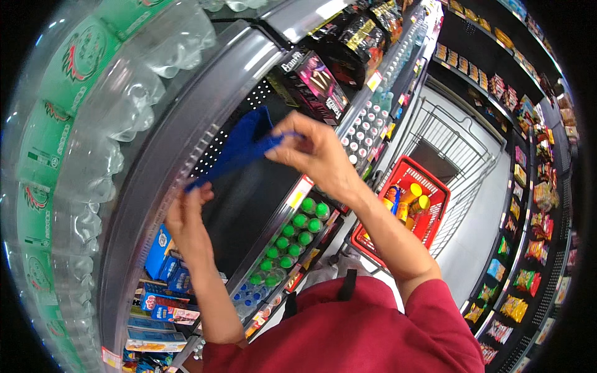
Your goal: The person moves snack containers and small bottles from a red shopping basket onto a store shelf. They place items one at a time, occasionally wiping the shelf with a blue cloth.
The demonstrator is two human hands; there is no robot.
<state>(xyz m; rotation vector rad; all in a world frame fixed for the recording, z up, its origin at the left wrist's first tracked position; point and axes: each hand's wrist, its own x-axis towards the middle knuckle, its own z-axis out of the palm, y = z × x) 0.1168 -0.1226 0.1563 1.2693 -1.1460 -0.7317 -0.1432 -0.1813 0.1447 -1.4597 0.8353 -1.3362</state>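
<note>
A blue cloth (242, 142) is stretched between my two hands above a black shelf board (247, 210). My right hand (310, 151) pinches one end of it between thumb and fingers. At the other end, my left hand (189, 212) grips a corner close to the edge of the upper shelf (186, 112); motion blurs this hand and part of the cloth. Beyond my right hand, a dark box with a pink picture (319, 86) stands on the same shelf board. Blue snack boxes (165, 261) sit beside my left forearm.
Large plastic bottles with green labels (70, 154) line the upper shelf at left. Green-capped bottles (289, 240) fill a lower shelf. A red basket (436, 205) holding yellow-lidded canisters (412, 192) rests at a wire shopping cart (471, 154). Snack shelves (522, 261) run along the right.
</note>
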